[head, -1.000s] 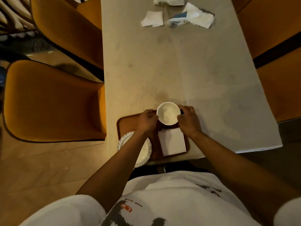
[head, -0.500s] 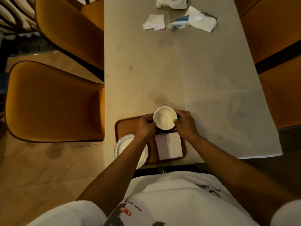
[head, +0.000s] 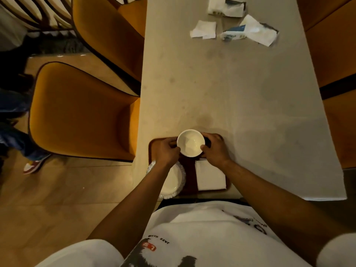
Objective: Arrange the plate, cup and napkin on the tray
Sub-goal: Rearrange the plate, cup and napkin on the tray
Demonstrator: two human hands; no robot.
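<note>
Head view. A white cup [head: 191, 143] was grasped from both sides at the far edge of a brown tray [head: 154, 146]: the left hand [head: 166, 151] was curled against its left wall, the right hand [head: 215, 149] against its right wall. A white scalloped plate [head: 173, 182] lay beneath the left wrist, and a folded white napkin [head: 211, 177] beneath the right wrist, both on the tray. Crumpled tissues [head: 204, 29] were seen well beyond the fingers on the table [head: 231, 89].

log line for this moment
step: placing cup | left hand + right hand: both on cup | plate, napkin: on tray
</note>
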